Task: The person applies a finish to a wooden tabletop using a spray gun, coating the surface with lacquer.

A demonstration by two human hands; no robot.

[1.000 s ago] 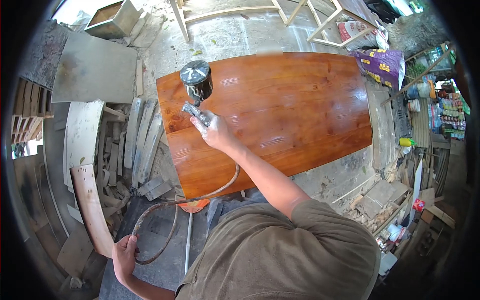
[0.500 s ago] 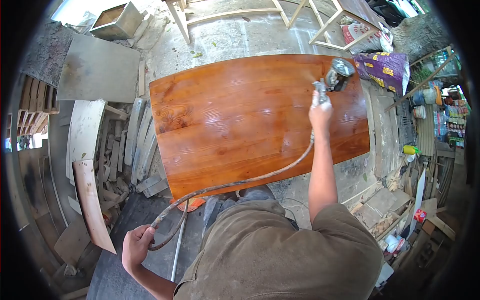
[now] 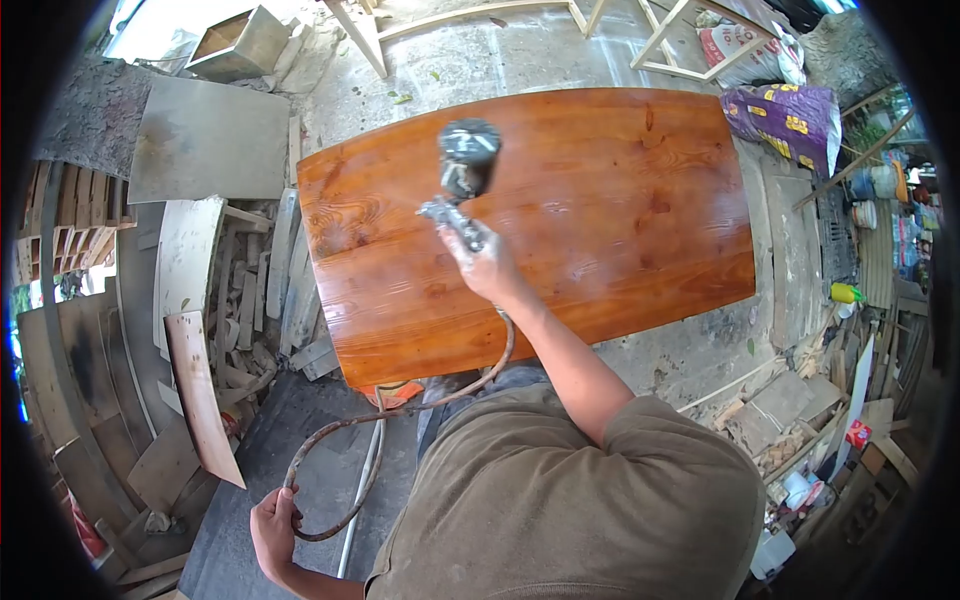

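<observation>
One glossy orange-brown tabletop (image 3: 560,210) fills the middle of the yard, with one purple sack (image 3: 785,115) off its far right corner. One hose (image 3: 400,415) loops from the tabletop's near edge down to the left hand (image 3: 272,530), whose fingers curl round it. The right hand (image 3: 487,265) grips one spray gun (image 3: 460,185), fingers wrapped on its handle, above the tabletop's left half.

The right hand (image 3: 487,267) has swung the spray gun (image 3: 462,175) back from the tabletop's (image 3: 600,200) right end to its left half.
</observation>
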